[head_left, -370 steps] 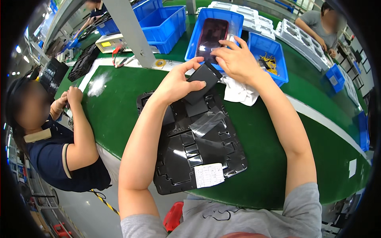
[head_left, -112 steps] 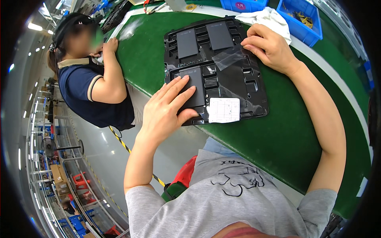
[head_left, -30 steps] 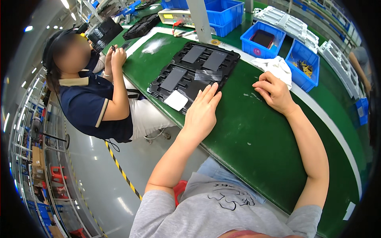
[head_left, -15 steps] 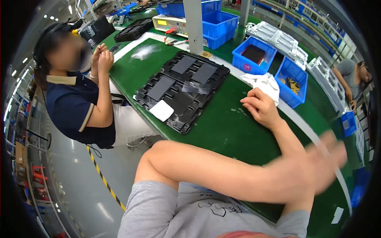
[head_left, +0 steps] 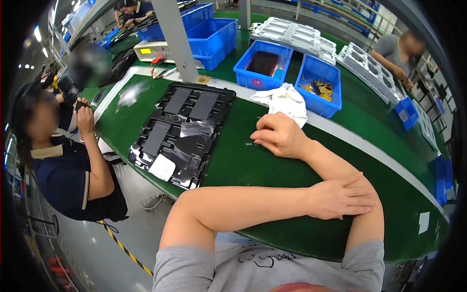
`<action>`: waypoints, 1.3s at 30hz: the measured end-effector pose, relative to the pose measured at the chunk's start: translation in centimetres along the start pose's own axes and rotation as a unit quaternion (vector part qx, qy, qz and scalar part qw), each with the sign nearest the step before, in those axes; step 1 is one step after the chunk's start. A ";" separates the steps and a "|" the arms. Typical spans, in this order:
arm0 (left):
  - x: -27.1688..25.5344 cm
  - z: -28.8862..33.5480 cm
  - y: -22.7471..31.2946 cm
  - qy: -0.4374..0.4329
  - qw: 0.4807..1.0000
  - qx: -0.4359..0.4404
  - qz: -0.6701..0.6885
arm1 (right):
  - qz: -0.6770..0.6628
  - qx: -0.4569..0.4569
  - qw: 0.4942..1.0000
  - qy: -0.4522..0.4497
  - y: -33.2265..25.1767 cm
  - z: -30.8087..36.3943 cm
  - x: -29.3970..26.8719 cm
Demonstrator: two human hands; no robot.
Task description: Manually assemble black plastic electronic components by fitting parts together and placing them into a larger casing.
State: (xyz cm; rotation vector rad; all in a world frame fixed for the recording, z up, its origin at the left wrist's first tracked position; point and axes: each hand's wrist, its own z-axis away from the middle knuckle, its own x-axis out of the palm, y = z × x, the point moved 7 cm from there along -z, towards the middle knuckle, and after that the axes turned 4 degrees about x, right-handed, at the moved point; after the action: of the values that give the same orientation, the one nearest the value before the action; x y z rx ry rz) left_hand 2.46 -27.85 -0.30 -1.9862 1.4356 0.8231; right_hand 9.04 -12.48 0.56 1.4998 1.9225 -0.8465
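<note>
My left arm crosses in front of me, and my left hand point(head_left: 340, 198) lies flat on my right forearm with its fingers stretched apart. My right hand point(head_left: 279, 135) rests on the green table point(head_left: 272, 173), fingers curled in, with nothing showing in them. Just beyond it is a crumpled white cloth point(head_left: 287, 103). To its left lies a black plastic tray point(head_left: 192, 151) holding several flat dark grey pieces, such as this one point(head_left: 155, 138). A clear plastic film point(head_left: 197, 128) and a white square piece point(head_left: 162, 168) also lie on the tray.
Behind the cloth stand a blue bin point(head_left: 262, 80) with a dark red-edged item and a blue bin point(head_left: 318, 86) of yellow pieces. A grey post point(head_left: 179, 41) rises beside stacked blue crates point(head_left: 211, 41). A co-worker point(head_left: 73, 170) sits at the left; another point(head_left: 396, 56) works far right.
The view has swung to the right, so the tray and bins appear farther left. My left hand, blurred and raised before, has come down onto my right forearm. My right hand stays curled on the table.
</note>
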 end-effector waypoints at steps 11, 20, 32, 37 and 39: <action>-1.1 -0.7 -2.0 0.034 0.990 -0.089 -0.105 | 0.026 -0.014 0.999 0.044 -0.6 -0.2 0.1; -2.4 -1.3 2.1 0.050 0.983 -0.030 -0.175 | -0.073 0.021 0.994 0.077 -5.4 -0.4 0.4; -2.4 -0.4 1.8 0.007 0.995 -0.084 -0.059 | -0.131 0.097 0.987 0.004 -4.2 0.3 2.2; -2.1 -0.1 1.2 -0.022 0.993 -0.111 -0.039 | -0.123 0.076 0.989 -0.011 -4.4 0.3 2.3; -2.0 -0.2 1.0 -0.034 0.992 -0.114 -0.037 | -0.126 0.065 0.990 -0.005 -4.4 0.3 2.2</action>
State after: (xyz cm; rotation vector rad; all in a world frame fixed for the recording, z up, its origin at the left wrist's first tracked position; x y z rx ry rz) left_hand 1.03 -27.02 1.21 -2.1422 1.2698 1.0507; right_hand 4.23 -12.12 -0.67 1.3389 2.1149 -1.1053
